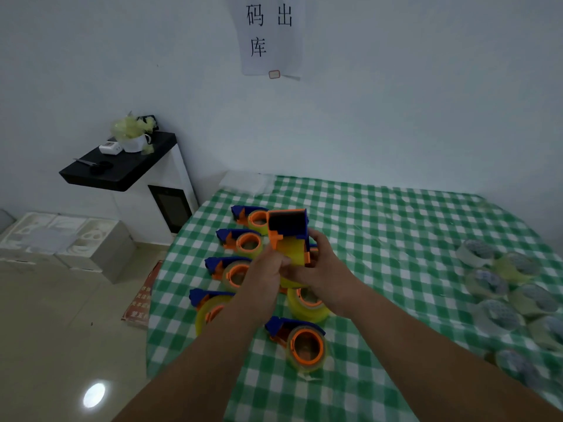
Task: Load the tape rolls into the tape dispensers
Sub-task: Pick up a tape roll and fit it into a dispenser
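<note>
Tape dispenser point(288, 236), blue and orange with a yellowish roll in it, is held above the green checked tablecloth point(396, 239). Right hand point(316, 266) curls round its lower body; left hand point(265, 269) pinches the tape at its front. Beside the held dispenser, loaded dispensers point(243, 242) lie in rows on the cloth. Spare tape rolls point(499, 287) sit well apart from it, at the cloth's right edge.

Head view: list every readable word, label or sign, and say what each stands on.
"码 出" over "库": black characters on the white paper sheet stuck to the wall.
Pale characters on the red sign on the floor by the table: too blurred to read.
White device on the black shelf: too small to read.
Dispensers, tape rolls: no readable text.
</note>
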